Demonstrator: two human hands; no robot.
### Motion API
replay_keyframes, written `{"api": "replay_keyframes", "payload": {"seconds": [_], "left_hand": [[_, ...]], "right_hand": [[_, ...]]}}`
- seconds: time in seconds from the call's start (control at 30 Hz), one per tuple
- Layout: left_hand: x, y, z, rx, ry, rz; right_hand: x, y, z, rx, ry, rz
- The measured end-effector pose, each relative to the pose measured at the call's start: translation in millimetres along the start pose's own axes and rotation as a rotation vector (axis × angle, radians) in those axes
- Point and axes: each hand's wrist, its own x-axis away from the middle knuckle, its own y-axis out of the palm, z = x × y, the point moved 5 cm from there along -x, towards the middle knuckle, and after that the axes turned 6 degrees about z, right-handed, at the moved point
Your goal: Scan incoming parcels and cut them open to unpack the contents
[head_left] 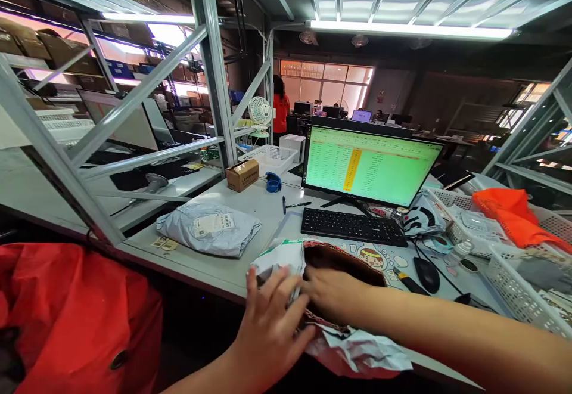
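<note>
White, crumpled wrapping (360,352) surrounds an open brown box (342,263) with a ragged corrugated rim, at the desk (250,200) edge before the black keyboard (353,226). The left hand (274,316) has its fingers spread against the wrapping; the right hand (330,292) reaches into the box, its fingertips hidden, so its grip can't be told. A wrinkled grey plastic parcel (208,228) lies left of them, near a small carton (242,175).

Our pale, flat bench (268,206) bears a crumpled grey plastic parcel (208,231) beyond and left of our left hand (271,322), a brown cardboard box (242,175) farther off, and a cartoon-printed mat (372,257) beyond our right hand (333,294).
</note>
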Motion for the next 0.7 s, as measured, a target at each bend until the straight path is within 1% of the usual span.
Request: {"api": "replay_keyframes", "payload": {"seconds": [0.07,0.17,0.2,0.23,0.27,0.3,0.33,0.37,0.4,0.43,0.47,0.5,0.53,0.57,0.6,0.63,0.67,0.7], "left_hand": [[5,-2.9,-15,-0.057,-0.072,-0.025],[17,-2.8,-36,-0.088,-0.149,-0.142],[22,-2.3,-41,-0.097,-0.169,-0.167],[27,-1.6,-45,-0.104,-0.188,-0.186],[32,-1.2,-47,-0.106,-0.205,-0.190],[35,-1.4,-47,-0.102,-0.222,-0.181],[38,-2.6,-46,-0.095,-0.241,-0.161],[40,-4.8,-44,-0.088,-0.262,-0.136],[40,-7.9,-41,-0.079,-0.280,-0.112],[40,-12.3,-38,-0.072,-0.292,-0.089],[39,-17.8,-35,-0.070,-0.299,-0.067],[37,-24.0,-33,-0.074,-0.304,-0.051],[36,-31.0,-32,-0.084,-0.305,-0.038],[35,-38.3,-32,-0.095,-0.301,-0.033],[34,-45.7,-35,-0.108,-0.297,-0.028],[34,-53.2,-40,-0.121,-0.302,-0.027],[34,-60.2,-49,-0.132,-0.322,-0.032],[35,-66.6,-60,-0.141,-0.353,-0.036]], "right_hand": [[4,-28,2,-0.080,-0.001,0.066],[19,-73,3,-0.229,0.026,0.150],[28,-86,3,-0.273,0.035,0.196],[38,-98,3,-0.313,0.050,0.272],[50,-108,5,-0.352,0.085,0.390],[64,-117,11,-0.386,0.154,0.560],[82,-124,20,-0.408,0.267,0.777],[104,-127,31,-0.420,0.419,1.016],[128,-124,43,-0.427,0.593,1.244],[151,-116,55,-0.436,0.781,1.424],[171,-102,69,-0.460,0.970,1.531],[186,-84,83,-0.502,1.138,1.552],[195,-62,97,-0.557,1.282,1.484],[201,-38,110,-0.609,1.399,1.365],[204,-12,121,-0.643,1.485,1.214],[204,14,127,-0.674,1.527,1.053],[203,38,129,-0.705,1.528,0.937],[200,58,125,-0.731,1.500,0.841]]}}
